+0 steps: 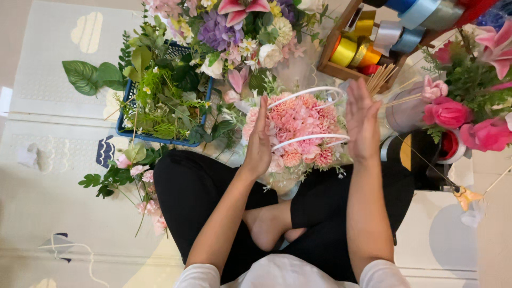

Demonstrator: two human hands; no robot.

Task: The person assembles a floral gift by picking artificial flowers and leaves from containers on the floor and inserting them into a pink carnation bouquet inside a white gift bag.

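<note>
A round pink flower arrangement (298,128), packed tight with carnation-like blooms, sits upright just above the person's crossed legs. Two thin white handles (309,140) arch across its top, side by side. Pale filler sprigs fringe its lower edge, and an open palm flanks each side.

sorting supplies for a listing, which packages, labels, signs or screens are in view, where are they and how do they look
No signs, screens or readable labels show; the nearest to packaging:
Open wooden box, top right of centre: brown, holding ribbon rolls in yellow, orange, silver and blue.
Blue plastic crate, upper left: rectangular, filled with green foliage.
Round black container, right of the right hand: dark, with a yellow patch.
</note>
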